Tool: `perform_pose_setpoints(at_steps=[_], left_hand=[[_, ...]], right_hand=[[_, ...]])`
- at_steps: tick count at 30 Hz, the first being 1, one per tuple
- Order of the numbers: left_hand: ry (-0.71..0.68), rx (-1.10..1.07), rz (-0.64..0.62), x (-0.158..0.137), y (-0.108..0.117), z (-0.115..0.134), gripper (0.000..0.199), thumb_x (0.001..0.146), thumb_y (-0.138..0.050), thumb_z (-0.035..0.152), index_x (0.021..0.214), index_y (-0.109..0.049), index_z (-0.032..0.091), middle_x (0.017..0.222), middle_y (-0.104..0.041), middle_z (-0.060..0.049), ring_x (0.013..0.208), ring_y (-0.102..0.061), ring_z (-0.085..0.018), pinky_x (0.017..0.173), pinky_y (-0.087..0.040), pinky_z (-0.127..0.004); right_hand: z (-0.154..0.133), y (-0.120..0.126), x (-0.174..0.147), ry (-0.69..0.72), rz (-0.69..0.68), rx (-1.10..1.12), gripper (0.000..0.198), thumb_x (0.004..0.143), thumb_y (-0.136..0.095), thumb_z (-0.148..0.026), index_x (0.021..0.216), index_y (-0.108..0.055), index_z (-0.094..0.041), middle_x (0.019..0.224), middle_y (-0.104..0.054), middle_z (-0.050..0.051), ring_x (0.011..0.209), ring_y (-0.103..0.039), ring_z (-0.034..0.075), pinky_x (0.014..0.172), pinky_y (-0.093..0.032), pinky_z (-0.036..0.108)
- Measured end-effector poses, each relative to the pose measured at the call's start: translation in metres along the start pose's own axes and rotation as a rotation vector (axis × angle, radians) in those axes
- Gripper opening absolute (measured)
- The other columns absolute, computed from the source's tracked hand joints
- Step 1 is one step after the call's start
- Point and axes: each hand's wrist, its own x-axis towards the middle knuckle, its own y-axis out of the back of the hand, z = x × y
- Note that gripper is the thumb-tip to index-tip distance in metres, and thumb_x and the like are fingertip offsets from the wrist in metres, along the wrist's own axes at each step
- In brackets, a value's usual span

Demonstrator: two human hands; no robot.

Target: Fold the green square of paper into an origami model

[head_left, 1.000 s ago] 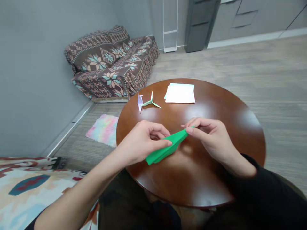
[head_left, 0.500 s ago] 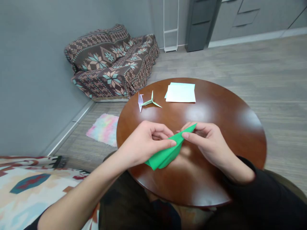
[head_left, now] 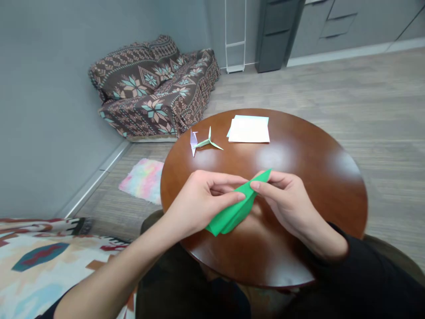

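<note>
Between my two hands, above the near part of the round brown table point(head_left: 299, 168), is a folded sheet of green paper point(head_left: 234, 215). My left hand point(head_left: 209, 197) pinches its middle, thumb on top and fingers behind. Toward the pointed upper-right end, my right hand point(head_left: 287, 192) grips the paper between thumb and fingers. Layered, loose edges hang at the lower left. Some fingertips of both hands are hidden behind the paper.
On the table's far left stand a purple origami crane point(head_left: 193, 142) and a pale green three-armed folded paper piece point(head_left: 209, 141). A stack of pale paper sheets point(head_left: 249, 129) lies at the back. Beyond is a patterned sofa point(head_left: 152, 88); a fluffy pastel rug point(head_left: 144, 180) lies left.
My left fingers have slid slightly right and up along the green paper, closer to my right hand. Both hands still hold it. The view has shifted a little.
</note>
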Motion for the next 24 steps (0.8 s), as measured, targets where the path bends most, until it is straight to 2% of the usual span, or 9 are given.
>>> perform_pose_setpoints(at_steps=[5, 7, 9, 13, 15, 20, 24], left_hand=[[0.083, -0.119, 0.030, -0.005, -0.012, -0.007, 0.024, 0.071, -0.088, 0.022, 0.086, -0.070, 0.016, 0.062, -0.071, 0.002, 0.056, -0.058, -0.011, 0.055, -0.044, -0.019], [0.122, -0.121, -0.030, -0.007, -0.016, -0.008, 0.027, 0.069, -0.089, 0.024, 0.083, -0.067, 0.016, 0.065, -0.070, 0.001, 0.059, -0.060, -0.012, 0.056, -0.043, -0.020], [0.088, -0.108, -0.040, -0.007, -0.017, -0.008, 0.027, 0.070, -0.089, 0.025, 0.082, -0.067, 0.015, 0.069, -0.069, 0.000, 0.064, -0.060, -0.012, 0.059, -0.045, -0.021], [-0.065, -0.105, 0.083, -0.001, -0.017, -0.003, 0.022, 0.075, -0.087, 0.025, 0.082, -0.068, 0.015, 0.070, -0.064, 0.002, 0.063, -0.056, -0.010, 0.061, -0.044, -0.021], [-0.092, -0.128, 0.089, 0.002, -0.017, -0.003, 0.021, 0.074, -0.087, 0.025, 0.078, -0.069, 0.015, 0.068, -0.063, 0.002, 0.062, -0.055, -0.009, 0.060, -0.044, -0.020], [-0.062, -0.259, 0.074, 0.008, -0.020, -0.009, 0.023, 0.073, -0.089, 0.030, 0.073, -0.072, 0.014, 0.066, -0.067, 0.000, 0.058, -0.055, -0.010, 0.057, -0.044, -0.022], [-0.034, -0.329, 0.073, 0.010, -0.021, -0.015, 0.023, 0.071, -0.090, 0.031, 0.071, -0.074, 0.014, 0.068, -0.070, -0.002, 0.058, -0.058, -0.011, 0.057, -0.046, -0.023]], right_hand=[[-0.006, -0.006, 0.000, -0.106, 0.058, 0.112, 0.015, 0.073, -0.091, -0.027, 0.069, -0.079, -0.019, 0.068, -0.074, 0.000, 0.065, -0.063, 0.011, 0.066, -0.052, 0.023], [-0.010, -0.007, -0.001, -0.187, 0.039, 0.103, 0.019, 0.070, -0.092, -0.029, 0.066, -0.077, -0.018, 0.064, -0.073, 0.000, 0.059, -0.062, 0.011, 0.060, -0.050, 0.023], [-0.014, -0.007, -0.001, -0.228, 0.004, 0.071, 0.023, 0.065, -0.094, -0.028, 0.062, -0.074, -0.018, 0.060, -0.071, 0.000, 0.055, -0.059, 0.011, 0.055, -0.047, 0.022], [-0.017, -0.007, -0.001, -0.203, -0.064, -0.044, 0.027, 0.059, -0.096, -0.024, 0.058, -0.070, -0.017, 0.058, -0.067, -0.002, 0.054, -0.055, 0.010, 0.054, -0.043, 0.022], [-0.016, -0.007, -0.001, -0.198, -0.086, -0.104, 0.029, 0.060, -0.096, -0.025, 0.058, -0.069, -0.017, 0.059, -0.066, -0.001, 0.056, -0.053, 0.011, 0.053, -0.042, 0.023], [-0.016, -0.008, -0.001, -0.191, -0.120, -0.177, 0.031, 0.063, -0.094, -0.034, 0.060, -0.068, -0.018, 0.064, -0.071, 0.002, 0.062, -0.058, 0.015, 0.057, -0.044, 0.027], [-0.018, -0.008, -0.002, -0.196, -0.130, -0.203, 0.029, 0.066, -0.093, -0.034, 0.062, -0.069, -0.017, 0.068, -0.074, 0.004, 0.065, -0.061, 0.016, 0.060, -0.045, 0.027]])
